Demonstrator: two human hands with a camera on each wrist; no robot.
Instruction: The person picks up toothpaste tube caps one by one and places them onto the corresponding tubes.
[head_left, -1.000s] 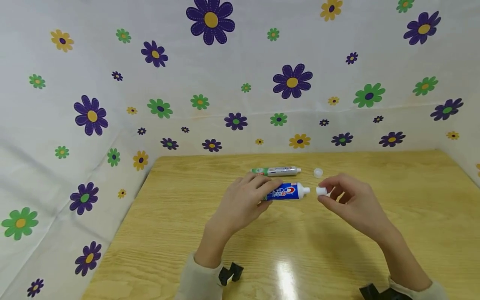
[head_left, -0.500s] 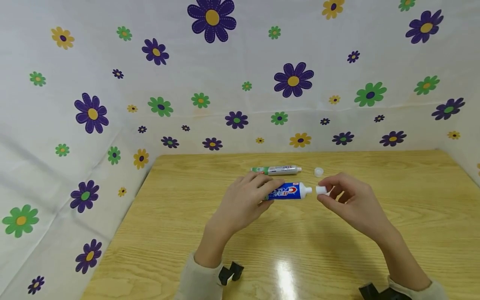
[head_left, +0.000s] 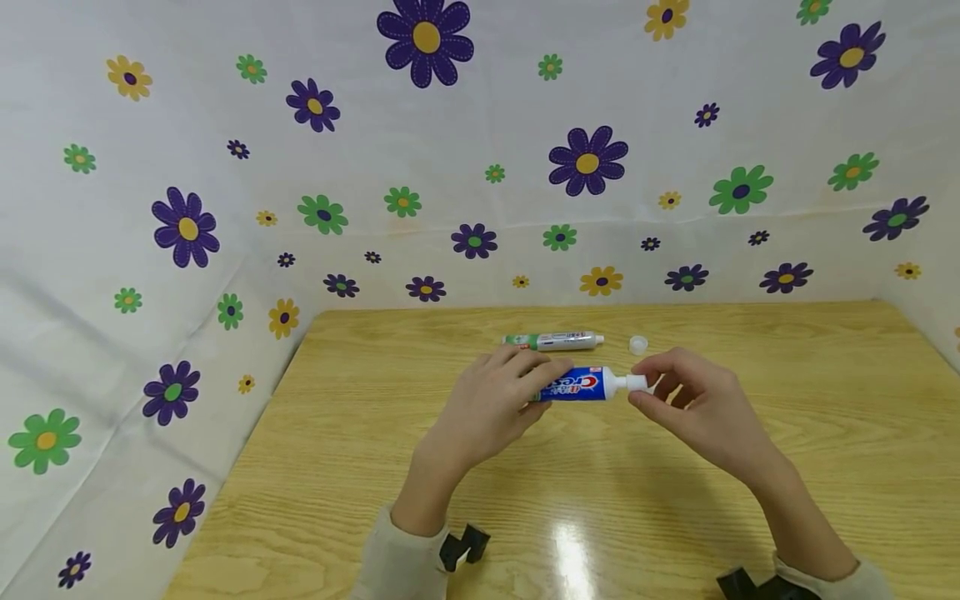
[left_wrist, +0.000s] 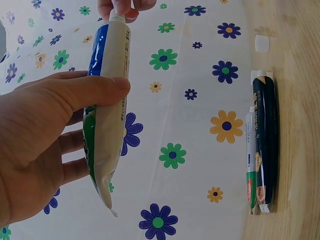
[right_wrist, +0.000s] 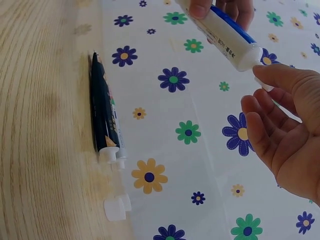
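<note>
A blue and white toothpaste tube lies sideways in the grip of my left hand, nozzle pointing right. In the left wrist view, the thumb presses on the tube's pale back, and its flat crimped end hangs free. My right hand pinches a small white cap between thumb and forefinger. The cap sits at the nozzle tip, in line with it. Seen from the right wrist, the thumb covers most of the cap, right beside the tube's white shoulder.
Behind the hands, a green and silver toothpaste tube lies on the wooden table. The left wrist view shows a dark tube lying alongside it. A loose white cap rests to their right. Flower-printed cloth hangs behind the table.
The gap between cap and nozzle has gone: my right hand has brought the cap left onto the nozzle tip. My left hand and the tube have shifted slightly right.
</note>
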